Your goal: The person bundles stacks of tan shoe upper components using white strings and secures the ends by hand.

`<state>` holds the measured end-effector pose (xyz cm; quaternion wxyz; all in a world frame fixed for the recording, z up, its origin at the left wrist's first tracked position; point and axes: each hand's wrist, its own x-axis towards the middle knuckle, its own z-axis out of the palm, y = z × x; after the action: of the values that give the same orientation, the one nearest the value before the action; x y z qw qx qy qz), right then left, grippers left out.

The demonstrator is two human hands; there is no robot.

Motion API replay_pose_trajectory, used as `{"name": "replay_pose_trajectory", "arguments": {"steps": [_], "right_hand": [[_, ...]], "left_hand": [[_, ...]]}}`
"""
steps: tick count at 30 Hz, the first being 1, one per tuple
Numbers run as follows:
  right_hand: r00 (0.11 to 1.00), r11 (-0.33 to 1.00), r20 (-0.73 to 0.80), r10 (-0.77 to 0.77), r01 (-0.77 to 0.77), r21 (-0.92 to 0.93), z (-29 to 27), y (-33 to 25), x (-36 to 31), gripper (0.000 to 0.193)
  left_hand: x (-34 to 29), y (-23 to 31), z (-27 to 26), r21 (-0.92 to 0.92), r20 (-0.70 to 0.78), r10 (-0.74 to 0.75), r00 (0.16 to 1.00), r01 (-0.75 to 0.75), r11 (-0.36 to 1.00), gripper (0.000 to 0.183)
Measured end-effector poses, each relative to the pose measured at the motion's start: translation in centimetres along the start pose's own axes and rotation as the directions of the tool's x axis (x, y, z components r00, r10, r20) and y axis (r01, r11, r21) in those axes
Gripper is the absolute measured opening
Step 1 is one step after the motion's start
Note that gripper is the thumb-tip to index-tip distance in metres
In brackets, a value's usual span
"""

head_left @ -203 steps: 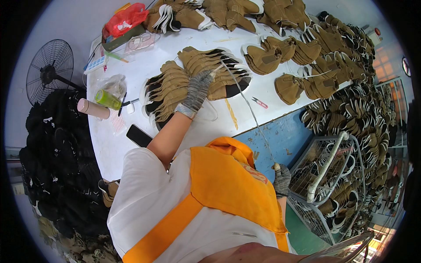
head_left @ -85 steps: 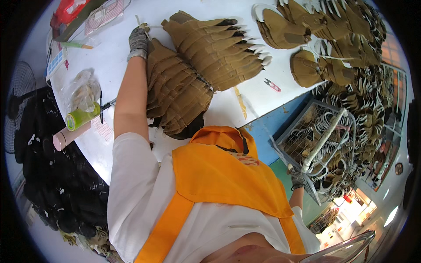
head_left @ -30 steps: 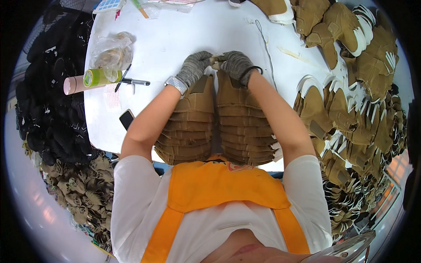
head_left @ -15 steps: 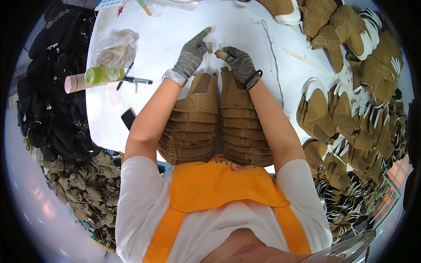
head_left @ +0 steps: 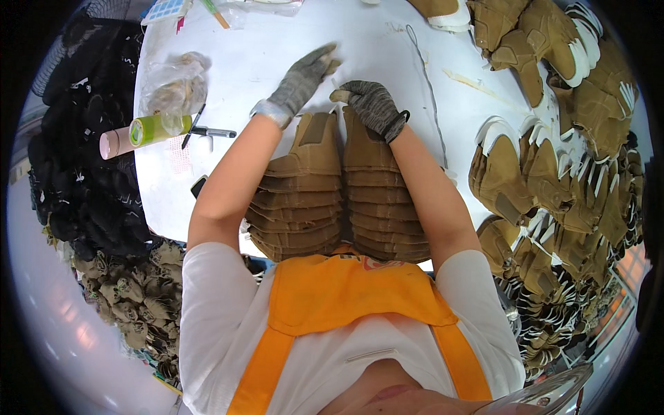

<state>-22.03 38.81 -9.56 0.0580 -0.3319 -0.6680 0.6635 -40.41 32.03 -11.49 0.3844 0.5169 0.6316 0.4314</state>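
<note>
Two stacks of brown suede-like shoe uppers lie side by side before me, the left stack [head_left: 297,200] and the right stack [head_left: 380,200]. My left hand [head_left: 303,81], in a grey knit glove, is above the far end of the left stack. Its fingers stretch forward and look slightly blurred, with nothing plainly in them. My right hand [head_left: 373,107], in a darker grey glove, rests at the far end of the right stack. Its fingers are curled, thumb and forefinger pressed together; what they hold, if anything, is too small to make out.
Brown uppers with white edges [head_left: 501,176] are heaped along the right side. A dark cord [head_left: 429,83] lies on the white table [head_left: 277,28]. To the left are a green roll [head_left: 159,129], a pink cylinder [head_left: 114,143], pens [head_left: 214,132], a plastic bag [head_left: 173,86] and black piles [head_left: 86,152].
My left hand has tilted and its fingers have shifted slightly. My right hand has moved a little left and down, closer over the right stack. The view has shifted slightly.
</note>
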Motion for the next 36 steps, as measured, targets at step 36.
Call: {"name": "replay_pose_trajectory", "arguments": {"steps": [36], "right_hand": [[0.993,0.955,-0.078,0.090,-0.109,-0.277,-1.4,0.6,-3.3,0.055]], "left_hand": [[-2.0,2.5,4.1,-0.166,0.148,-0.441,0.885,0.462,0.871,0.031]]}}
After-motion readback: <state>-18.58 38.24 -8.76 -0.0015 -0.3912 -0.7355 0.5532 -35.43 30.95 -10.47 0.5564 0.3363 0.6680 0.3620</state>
